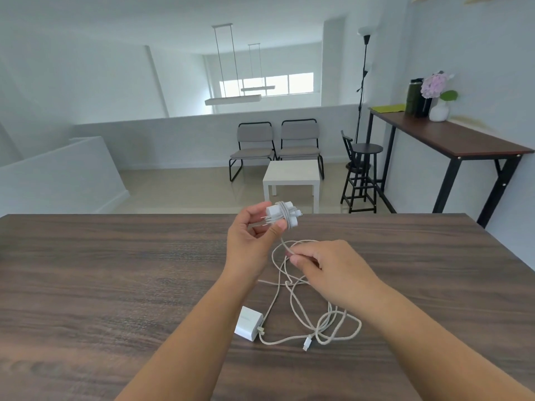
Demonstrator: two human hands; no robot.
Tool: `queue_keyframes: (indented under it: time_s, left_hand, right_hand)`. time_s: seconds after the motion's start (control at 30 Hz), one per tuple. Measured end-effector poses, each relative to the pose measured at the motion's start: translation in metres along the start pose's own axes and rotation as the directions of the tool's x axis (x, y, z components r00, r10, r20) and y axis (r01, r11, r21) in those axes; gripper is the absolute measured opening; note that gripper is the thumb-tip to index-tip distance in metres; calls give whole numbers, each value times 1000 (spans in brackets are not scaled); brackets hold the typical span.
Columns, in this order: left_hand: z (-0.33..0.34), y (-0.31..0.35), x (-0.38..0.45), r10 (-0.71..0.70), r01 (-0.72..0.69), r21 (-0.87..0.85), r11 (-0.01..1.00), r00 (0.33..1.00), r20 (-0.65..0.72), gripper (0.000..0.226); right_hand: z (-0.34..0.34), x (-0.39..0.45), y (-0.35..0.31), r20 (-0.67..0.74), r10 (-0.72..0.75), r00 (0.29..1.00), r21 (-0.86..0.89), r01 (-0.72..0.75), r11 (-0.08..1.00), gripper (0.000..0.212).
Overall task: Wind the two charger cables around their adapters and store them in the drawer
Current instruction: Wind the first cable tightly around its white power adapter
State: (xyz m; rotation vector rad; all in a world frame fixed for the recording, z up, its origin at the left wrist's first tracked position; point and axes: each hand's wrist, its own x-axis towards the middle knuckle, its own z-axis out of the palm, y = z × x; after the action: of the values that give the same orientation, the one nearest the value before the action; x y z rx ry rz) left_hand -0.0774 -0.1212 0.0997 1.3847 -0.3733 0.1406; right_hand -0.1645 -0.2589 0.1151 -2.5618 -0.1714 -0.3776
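Table (115, 270) dark woodgrain; chairs (275, 146) beyond.

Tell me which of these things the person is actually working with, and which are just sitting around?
In use: adapter gripped in left hand; its cable pinched by right hand; second adapter and cable on the table.

Just around: chairs, white side table, stool, vase of flowers.
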Motion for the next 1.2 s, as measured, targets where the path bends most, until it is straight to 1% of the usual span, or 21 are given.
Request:
queue_keyframes:
  time_s: [0.13, 0.23, 0.33, 0.4, 0.47, 0.53, 0.6, 0.67, 0.7, 0.77, 0.87, 0.9, 0.93, 0.97, 1.0, 1.03, 1.07, 1.1, 1.13, 1.17, 1.2]
  left_hand:
    - [1, -3, -3, 34, -37, 63, 997, 998, 51, 39]
    - [-2, -4, -3, 47, -59, 122, 991, 994, 96, 41]
    - [-8, -4, -6, 103, -143, 232, 962, 979, 179, 43]
    - [-11, -2, -7, 156, -231, 293, 928, 953, 259, 46]
    - [-13, 1, -8, 192, -325, 352, 878, 912, 363, 47]
    - [-13, 7, -8, 182, -388, 410, 825, 870, 458, 48]
    - [-12, 13, -9, 128, -412, 442, 796, 830, 544, 47]
    - [-11, 17, -11, 59, -366, 423, 829, 809, 585, 45]
    - [-12, 18, -12, 20, -300, 385, 873, 810, 586, 44]
    - [-14, 21, -13, -46, -134, 262, 956, 811, 583, 43]
    - [-15, 24, -12, -44, 24, 41, 999, 793, 607, 42]
    - [-14, 24, -11, -28, 68, -43, 997, 790, 612, 45]
    - [-13, 25, -10, -14, 114, -126, 985, 795, 607, 48]
    - [-11, 24, -9, -6, 152, -200, 968, 808, 589, 51]
    - [-9, 24, -8, 3, 179, -268, 947, 826, 563, 52]
    - [-6, 24, -6, 10, 201, -336, 920, 847, 532, 53]
    - [-4, 24, -5, 11, 221, -407, 886, 869, 495, 54]
    - [-1, 24, -4, 3, 234, -475, 848, 895, 446, 57]
    - [2, 24, -3, -21, 240, -533, 811, 923, 384, 61]
    - [5, 24, -1, -60, 239, -574, 783, 948, 314, 63]
    - [8, 24, 1, -107, 234, -596, 768, 965, 241, 62]
  right_hand:
    - [-24, 2, -2, 16, 88, 996, 21, -88, 996, 18]
    - [-46, 2, -4, 48, 109, 993, -29, -108, 994, 14]
    - [-67, 4, -7, 94, 106, 990, -94, -98, 991, 12]
    - [-79, 6, -8, 102, 74, 992, -149, -58, 987, 10]
    - [-88, 11, -9, 105, 19, 994, -190, 2, 982, 9]
    - [-93, 18, -9, 125, -39, 991, -207, 65, 976, 8]
    - [-96, 27, -4, 130, -74, 989, -185, 97, 978, 8]
    - [-98, 36, 5, 112, -88, 990, -120, 102, 988, 6]
    - [-97, 40, 11, 109, -81, 991, -60, 88, 994, 5]
    - [-92, 44, 23, 103, -57, 993, 94, 48, 994, 3]
    - [-72, 45, 41, 76, -20, 997, 350, -8, 937, 13]
    - [-63, 44, 44, 86, -8, 996, 469, -33, 883, 17]
    - [-53, 42, 48, 123, 13, 992, 606, -85, 791, 18]
    - [-43, 40, 51, 189, 46, 981, 755, -175, 632, 17]
    - [-32, 38, 54, 266, 62, 962, 856, -265, 445, 16]
    - [-23, 36, 56, 315, 61, 947, 907, -320, 273, 17]
    - [-14, 33, 59, 332, 51, 942, 929, -336, 158, 18]
    - [-4, 31, 60, 333, 44, 942, 940, -335, 65, 19]
    - [4, 28, 61, 323, 41, 946, 946, -324, 7, 21]
    - [11, 27, 60, 326, 54, 944, 945, -325, -25, 22]
    - [16, 25, 58, 322, 74, 944, 946, -324, 6, 23]
